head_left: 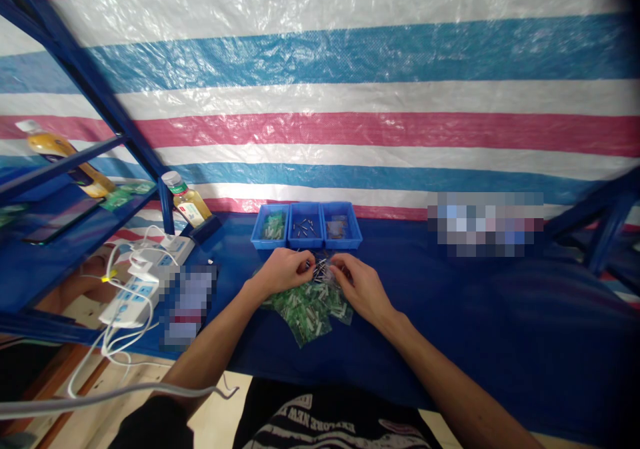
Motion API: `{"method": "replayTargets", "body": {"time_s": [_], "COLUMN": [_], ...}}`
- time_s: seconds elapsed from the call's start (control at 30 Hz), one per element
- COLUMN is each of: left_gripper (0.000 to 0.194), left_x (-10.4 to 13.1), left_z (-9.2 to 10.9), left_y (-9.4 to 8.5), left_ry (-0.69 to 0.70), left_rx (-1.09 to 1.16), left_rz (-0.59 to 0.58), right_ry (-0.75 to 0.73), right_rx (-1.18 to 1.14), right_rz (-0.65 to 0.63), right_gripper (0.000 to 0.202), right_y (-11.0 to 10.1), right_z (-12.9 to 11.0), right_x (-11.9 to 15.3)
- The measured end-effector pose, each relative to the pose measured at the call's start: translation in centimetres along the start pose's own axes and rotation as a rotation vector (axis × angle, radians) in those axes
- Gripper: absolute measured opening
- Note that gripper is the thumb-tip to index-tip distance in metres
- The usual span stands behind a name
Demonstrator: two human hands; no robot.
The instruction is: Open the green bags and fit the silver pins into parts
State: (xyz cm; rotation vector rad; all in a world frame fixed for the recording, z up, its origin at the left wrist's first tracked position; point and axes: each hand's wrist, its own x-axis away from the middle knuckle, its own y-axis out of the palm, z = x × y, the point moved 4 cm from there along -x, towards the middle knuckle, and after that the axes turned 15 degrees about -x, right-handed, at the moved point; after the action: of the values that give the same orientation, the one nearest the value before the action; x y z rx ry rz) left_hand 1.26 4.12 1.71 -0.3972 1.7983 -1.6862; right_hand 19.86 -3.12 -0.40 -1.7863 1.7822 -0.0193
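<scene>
My left hand [286,270] is closed, thumb and fingers pinched together at the left edge of a small heap of dark and silver metal pins [320,272]. Whatever the left fingers hold is too small to make out. Across the heap, my right hand [364,287] has its fingers bent in a pinch on what looks like a small clear plastic bag [331,273]. Below both hands lies a pile of green-tinted clear bags [306,312] with small pale parts inside.
Behind the hands stand three joined blue bins [306,243], holding green bags, loose pins and small clear bags. At left are power strips [131,300] with white cables, a blurred phone-like rectangle [190,305] and a drink bottle [187,201]. A blurred patch [485,223] lies right.
</scene>
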Motion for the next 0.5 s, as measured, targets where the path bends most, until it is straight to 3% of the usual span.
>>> {"method": "replayTargets", "body": {"time_s": [0.2, 0.5], "left_gripper": [0.013, 0.019], "left_x": [0.1, 0.1], "left_z": [1.4, 1.6], "left_y": [-0.1, -0.5], "left_ry": [0.125, 0.115], "left_rx": [-0.014, 0.058], "left_rz": [0.052, 0.055], "right_ry": [-0.004, -0.056], "right_rx": [-0.005, -0.001], "right_rz": [0.001, -0.029], "right_gripper": [0.019, 0.019], "right_y": [-0.1, -0.1], "right_z": [-0.1, -0.1], "right_x": [-0.1, -0.1]}}
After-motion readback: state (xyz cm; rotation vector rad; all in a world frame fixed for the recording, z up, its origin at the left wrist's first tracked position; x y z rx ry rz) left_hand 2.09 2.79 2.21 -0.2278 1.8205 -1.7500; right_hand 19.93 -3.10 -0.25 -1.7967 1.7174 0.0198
